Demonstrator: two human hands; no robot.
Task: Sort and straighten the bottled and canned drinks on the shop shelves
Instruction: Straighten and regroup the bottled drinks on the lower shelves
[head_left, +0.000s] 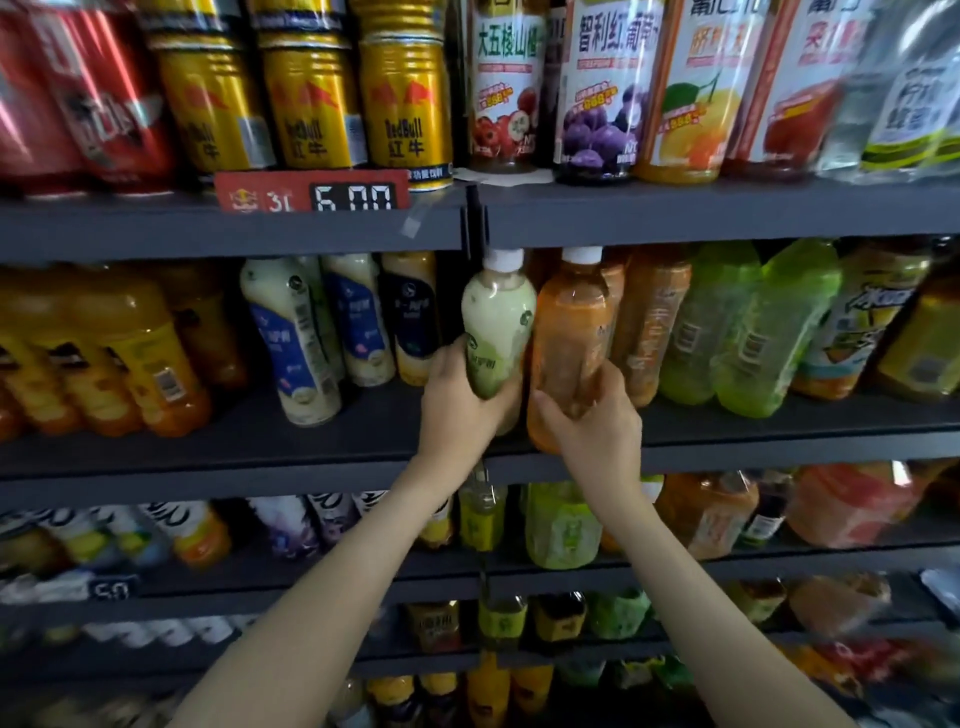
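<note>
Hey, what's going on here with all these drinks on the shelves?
A person is tidying a shop's drink shelves. Their left hand grips a pale green bottle with a white cap, and their right hand holds an orange drink bottle right beside it, both at the front of the second shelf. Cream bottles with blue labels stand to the left, and gold Red Bull cans sit on the shelf above.

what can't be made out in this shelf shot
Head view only.
Lower label of the pale green bottle: hidden by the left hand.
Lower label of the orange bottle: hidden by the right hand.
Tops of the red cans: cut off by the top edge; print blurred.
Labels of the lowest drinks: blurred, partly behind the forearms.
</note>
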